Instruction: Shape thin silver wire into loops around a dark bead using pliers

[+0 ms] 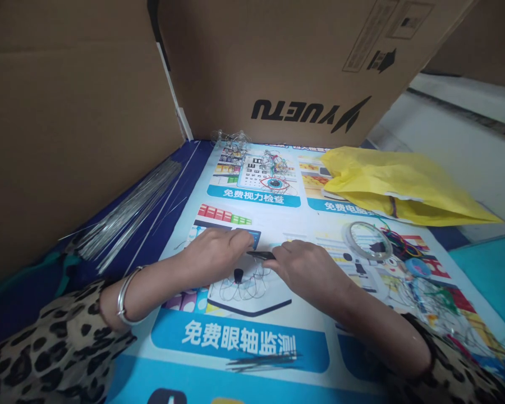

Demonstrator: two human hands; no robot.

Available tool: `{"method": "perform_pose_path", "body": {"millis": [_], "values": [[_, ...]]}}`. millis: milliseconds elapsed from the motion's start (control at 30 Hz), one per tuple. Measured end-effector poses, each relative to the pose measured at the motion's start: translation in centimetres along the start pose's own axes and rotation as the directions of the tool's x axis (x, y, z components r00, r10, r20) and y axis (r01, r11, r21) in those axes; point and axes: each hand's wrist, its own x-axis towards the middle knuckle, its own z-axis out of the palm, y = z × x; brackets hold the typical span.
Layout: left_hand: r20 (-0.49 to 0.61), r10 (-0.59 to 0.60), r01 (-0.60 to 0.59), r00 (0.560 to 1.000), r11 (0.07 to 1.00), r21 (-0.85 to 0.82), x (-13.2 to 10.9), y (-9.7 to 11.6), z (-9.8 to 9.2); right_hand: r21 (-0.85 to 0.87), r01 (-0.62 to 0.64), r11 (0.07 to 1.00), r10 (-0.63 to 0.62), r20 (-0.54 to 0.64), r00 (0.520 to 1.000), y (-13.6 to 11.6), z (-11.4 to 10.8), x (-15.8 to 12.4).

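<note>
My right hand (307,269) is closed around a slim black tool (261,255), perhaps small pliers. Its narrow end points left toward my left hand (216,255). The fingers of that left hand are curled in a pinch, and what lies between them is hidden. Just below both hands, thin wire loops (242,289) spread out like petals over the printed sheet (307,314). Whether the loops hang from my fingers or lie on the sheet, I cannot tell.
Cardboard panels (278,62) stand at the back and left. A bundle of straight wires (128,210) lies left, short dark wires (263,362) in front. To the right are a yellow bag (387,179), a clear ring-shaped roll (368,240) and tangled wire pieces (429,303).
</note>
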Motion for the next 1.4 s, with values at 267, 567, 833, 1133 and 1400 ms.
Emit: {"method": "perform_pose_path", "body": {"millis": [267, 567, 833, 1133, 1400], "values": [[-0.017, 0.025, -0.026, 1.000, 0.998, -0.049, 0.1, -0.4, 0.0, 0.045, -0.057, 0.997, 0.057, 0.004, 0.998, 0.3, 0.5, -0.1], [-0.051, 0.044, -0.050, 0.998, 0.991, -0.122, 0.0, -0.7, 0.2, 0.174, -0.083, 0.981, 0.074, 0.056, 0.996, 0.7, 0.5, 0.0], [-0.039, 0.078, -0.082, 0.996, 0.989, -0.126, 0.2, -0.4, -0.2, 0.226, -0.040, 0.973, 0.030, 0.045, 0.999, 1.3, 1.1, 0.0], [-0.050, 0.093, -0.099, 0.994, 0.985, -0.142, 0.1, -0.6, 0.2, 0.178, -0.022, 0.984, 0.025, -0.011, 1.000, 1.4, 1.5, -0.1], [-0.013, 0.081, -0.082, 0.997, 0.972, -0.219, 0.4, -0.9, 0.0, 0.158, 0.010, 0.987, -0.007, -0.023, 1.000, 1.6, 1.6, -0.1]]}}
